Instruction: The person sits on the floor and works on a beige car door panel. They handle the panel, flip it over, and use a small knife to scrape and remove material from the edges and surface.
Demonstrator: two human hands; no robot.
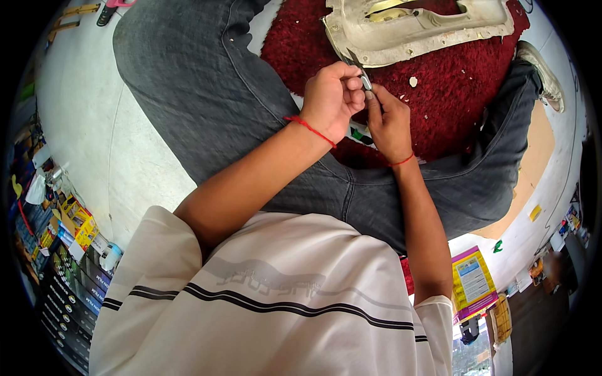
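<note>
I sit cross-legged on a white floor in grey jeans. My left hand (332, 97) is closed around a thin grey metal tool (360, 72), its blade tip pointing up toward a cream plastic panel (426, 31). My right hand (389, 122) pinches the tool's lower end with thumb and forefinger just beside the left. Both wrists wear a red thread. The panel lies on a dark red fuzzy mat (451, 94) right beyond my hands. A small green object (359, 135) shows beneath my hands, mostly hidden.
Small white flecks dot the mat. Stacked boxes and packets (69, 250) line the left edge. A magenta and yellow booklet (473, 282) lies at the lower right, near a tan board (533, 169). A shoe (542, 72) rests at the right.
</note>
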